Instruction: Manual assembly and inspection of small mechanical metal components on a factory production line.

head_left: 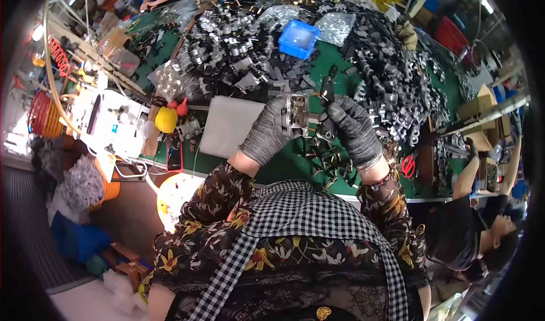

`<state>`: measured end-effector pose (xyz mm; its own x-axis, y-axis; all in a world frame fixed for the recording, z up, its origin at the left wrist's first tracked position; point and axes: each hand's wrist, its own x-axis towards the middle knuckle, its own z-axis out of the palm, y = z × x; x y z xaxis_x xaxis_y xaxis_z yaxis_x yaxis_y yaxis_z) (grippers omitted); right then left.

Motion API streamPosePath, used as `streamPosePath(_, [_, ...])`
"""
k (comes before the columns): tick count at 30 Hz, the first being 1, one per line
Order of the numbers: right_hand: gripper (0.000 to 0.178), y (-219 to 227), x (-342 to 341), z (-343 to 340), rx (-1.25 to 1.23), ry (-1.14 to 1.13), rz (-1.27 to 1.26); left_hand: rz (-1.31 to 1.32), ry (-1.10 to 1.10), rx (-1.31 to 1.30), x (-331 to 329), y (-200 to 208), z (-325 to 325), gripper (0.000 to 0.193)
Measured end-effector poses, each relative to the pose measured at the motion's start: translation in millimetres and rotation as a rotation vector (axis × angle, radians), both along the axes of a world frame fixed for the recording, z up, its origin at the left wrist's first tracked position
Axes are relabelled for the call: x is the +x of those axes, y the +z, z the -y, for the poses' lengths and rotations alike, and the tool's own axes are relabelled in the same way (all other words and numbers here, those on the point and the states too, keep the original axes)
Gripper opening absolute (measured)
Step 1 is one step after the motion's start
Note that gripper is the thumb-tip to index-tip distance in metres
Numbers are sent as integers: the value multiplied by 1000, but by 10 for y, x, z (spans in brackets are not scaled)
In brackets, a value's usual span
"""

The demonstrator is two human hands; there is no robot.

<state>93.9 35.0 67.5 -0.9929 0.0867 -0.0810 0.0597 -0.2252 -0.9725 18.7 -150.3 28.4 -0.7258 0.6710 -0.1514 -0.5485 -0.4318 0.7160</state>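
Note:
My left hand (pixel 265 129), in a grey knit glove with a dark palm, is closed around a silver metal housing (pixel 297 110) whose open face shows small parts inside. Just right of it, my right hand (pixel 353 127), gloved alike, pinches a black lever-shaped part (pixel 327 85) that stands upright above the fingers. A small brass-coloured piece sticks out from that part towards the housing. The two held parts are close together but apart. Below my right hand, several small black parts with brass-coloured pins (pixel 335 163) lie on the green tabletop (pixel 284 165).
A white sheet (pixel 227 123) lies left of my hands. Behind are heaps of silver and black metal parts (pixel 218 48), a blue bin (pixel 298 39) and more black parts (pixel 392 77). Red-handled scissors (pixel 407 166) lie at right. A co-worker (pixel 465 230) works at the right.

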Motion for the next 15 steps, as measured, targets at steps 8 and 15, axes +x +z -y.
streamPosePath(8, [29, 11, 136, -210, -322, -30, -16, 31, -197, 2, 136, -41, 37, 36])
streamPosePath(15, [27, 386, -55, -413, -14, -165, -71, 328, -450, -18, 12, 185, 78, 35])
